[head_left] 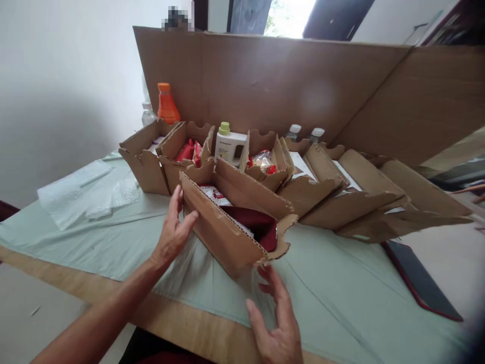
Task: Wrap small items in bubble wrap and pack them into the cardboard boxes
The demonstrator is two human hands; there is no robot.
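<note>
A brown cardboard box (223,235) with torn flaps stands open in front of me on a pale green cloth (113,242). A dark red item (257,225) and a printed packet lie inside it. My left hand (173,230) rests against the box's left end, fingers spread and thumb on the cardboard. My right hand (278,316) hovers just below the box's near right corner, fingers stretched out, fingertips close to the torn edge. Neither hand holds anything.
Several more open cardboard boxes (178,156) stand behind, some with red packets. An orange bottle (166,103), a white bottle with a green cap (229,144) and two clear bottles stand before a tall cardboard sheet (273,86). Bubble wrap (87,194) lies left, a dark flat device (420,278) right.
</note>
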